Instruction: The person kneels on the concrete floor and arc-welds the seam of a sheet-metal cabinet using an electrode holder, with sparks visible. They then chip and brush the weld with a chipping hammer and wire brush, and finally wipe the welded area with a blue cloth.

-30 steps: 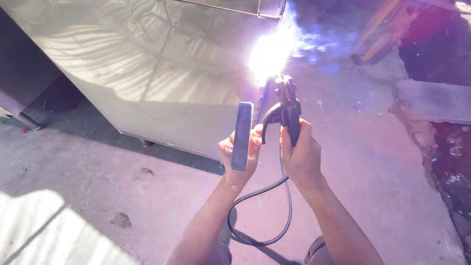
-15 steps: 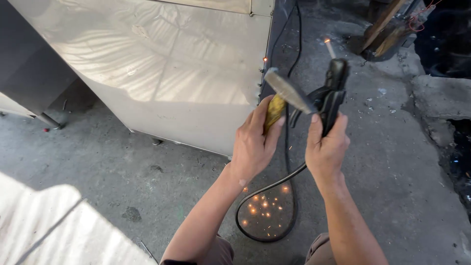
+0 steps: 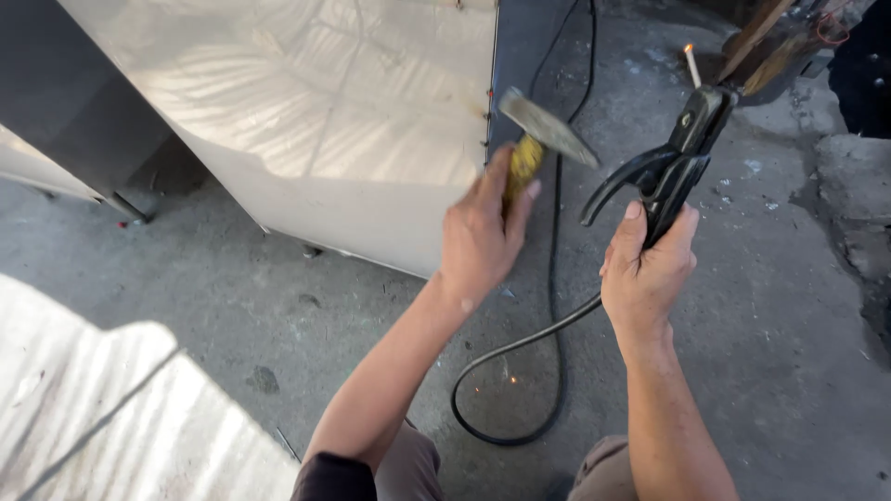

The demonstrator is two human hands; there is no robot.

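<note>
The left hand (image 3: 483,237) has its fingers wrapped tight round the yellow handle of a chipping hammer (image 3: 538,139), whose grey head sits just beside the vertical edge of a pale metal cabinet (image 3: 343,111). Right of the cabinet's edge, the right hand (image 3: 650,269) grips a black electrode holder (image 3: 673,162), fingers closed on its handle, with a glowing rod (image 3: 691,65) sticking up from its clamp. A black cable (image 3: 557,306) loops over the concrete floor (image 3: 780,353) below the cabinet, between the forearms.
</note>
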